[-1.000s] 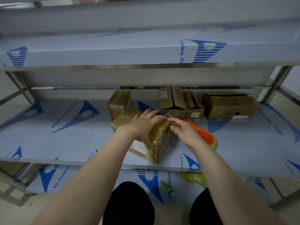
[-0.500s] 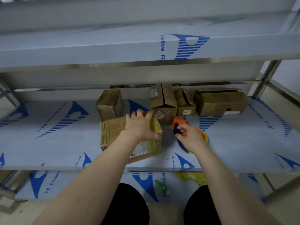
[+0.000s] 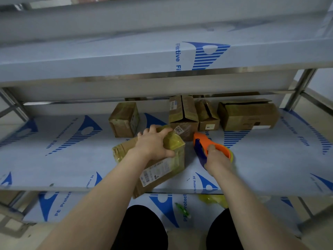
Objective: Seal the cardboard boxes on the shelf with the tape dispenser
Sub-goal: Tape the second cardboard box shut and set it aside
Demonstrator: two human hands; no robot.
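Since a second ago my right grip point(image 3: 216, 159) has left the box point(image 3: 162, 170) and gone to the tape dispenser point(image 3: 203, 141), which lies on the shelf point(image 3: 72, 159) just right of the box and apart from it. Its fingers are curled round the orange ring, and the blue part shows at the left of my palm. My left grip point(image 3: 153, 145) stays on top of the box, fingers bent over the far top edge and thumb pressed to the near side, clasping it. Wrapped in yellowish tape, the box now lies askew with a white label facing me and its near corner jutting past the front edge of the shelf. Four other boxes point(image 3: 248, 116) stand at the back of the shelf, the nearest close behind the dispenser's orange tip.
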